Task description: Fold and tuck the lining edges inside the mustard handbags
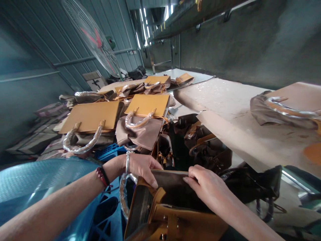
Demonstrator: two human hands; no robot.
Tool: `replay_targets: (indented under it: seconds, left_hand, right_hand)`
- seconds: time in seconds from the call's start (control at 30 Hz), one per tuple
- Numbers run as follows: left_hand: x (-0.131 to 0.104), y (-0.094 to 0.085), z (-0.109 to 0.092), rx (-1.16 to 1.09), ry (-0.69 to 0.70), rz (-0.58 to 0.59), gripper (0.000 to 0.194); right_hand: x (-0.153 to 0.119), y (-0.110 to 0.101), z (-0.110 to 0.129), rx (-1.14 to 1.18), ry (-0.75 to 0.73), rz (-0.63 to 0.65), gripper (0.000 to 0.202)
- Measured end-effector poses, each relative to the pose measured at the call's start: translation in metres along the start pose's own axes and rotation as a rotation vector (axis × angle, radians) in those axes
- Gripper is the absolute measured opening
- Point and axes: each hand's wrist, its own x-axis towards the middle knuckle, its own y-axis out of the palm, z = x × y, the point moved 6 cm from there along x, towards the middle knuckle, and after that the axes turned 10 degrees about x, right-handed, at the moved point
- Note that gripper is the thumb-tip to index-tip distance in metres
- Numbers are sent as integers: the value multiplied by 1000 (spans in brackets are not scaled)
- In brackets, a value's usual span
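An open tan and brown handbag (190,217) is right below me, its dark inside showing between my hands. My left hand (144,167) grips the bag's upper edge at its left corner, thumb over the rim. With thumb and fingers pinched on the same rim, my right hand (200,179) holds it farther right. A plastic-wrapped handle (124,194) hangs at the bag's left side. Beyond my hands lie a tan bag (91,113) and another tan bag (147,103), both with wrapped handles.
A blue crate (106,207) and blue plastic wrap (45,177) are at the left. Dark brown bags (210,150) are piled ahead. A brown bag (288,103) lies on the paper-covered table (225,97) at right. A large fan (92,36) stands at the back left.
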Motion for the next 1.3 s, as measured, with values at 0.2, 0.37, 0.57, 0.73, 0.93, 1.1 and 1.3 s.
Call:
replay_targets:
  seconds: [0.2, 0.37, 0.57, 0.73, 0.93, 1.1, 1.3]
  left_hand:
    - [-4, -18, 19, -280, 67, -59, 46]
    - [-2, -18, 23, -299, 98, -39, 44]
    - [-5, -17, 20, -298, 93, -45, 41]
    - [-3, -19, 25, -332, 108, -42, 40]
    - [-1, -23, 39, -356, 79, -81, 46]
    - [-5, -20, 31, -309, 75, -52, 53]
    - [-6, -14, 4, -183, 101, 64, 59]
  right_hand:
    - [5, 1, -4, -1, 6, -18, 24]
    - [5, 1, -4, -27, 23, -38, 23]
    - [7, 0, -4, -42, 37, -43, 23]
    - [7, 0, -2, -49, 41, -52, 22]
    - [7, 0, 2, -55, 21, -56, 22]
    - [6, 0, 2, -52, 7, -58, 22]
    - [5, -2, 0, -54, 12, -71, 20]
